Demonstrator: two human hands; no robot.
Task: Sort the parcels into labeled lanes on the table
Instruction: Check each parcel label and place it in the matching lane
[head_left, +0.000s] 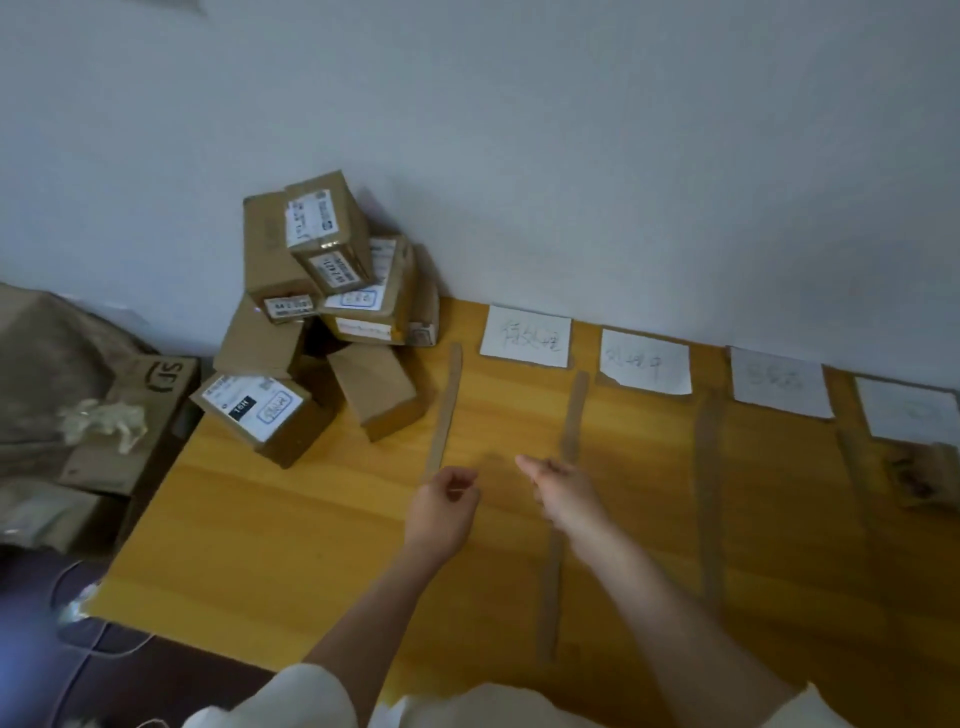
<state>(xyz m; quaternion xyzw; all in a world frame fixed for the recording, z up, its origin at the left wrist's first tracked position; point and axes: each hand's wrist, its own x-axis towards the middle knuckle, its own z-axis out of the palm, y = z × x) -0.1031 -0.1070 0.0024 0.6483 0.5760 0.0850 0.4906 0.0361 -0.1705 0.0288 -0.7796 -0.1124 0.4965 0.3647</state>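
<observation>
Pale sleeves (291, 699) sit at the bottom edge, nearest the camera, with both forearms reaching out over the yellow wooden tabletop (270, 561). A heap of brown cardboard parcels (322, 312) is stacked against the wall at the tabletop's far left corner, several bearing white shipping stickers. Cardboard strips (563, 493) divide the tabletop into lanes, and a white paper label (525, 336) lies at the far end of each. The left hand (447, 499) hovers above the first lane with its fingers loosely curled, gripping nothing. The right hand (558, 486) is blurred; it seems loosely curled with the thumb extended, and likewise carries nothing.
</observation>
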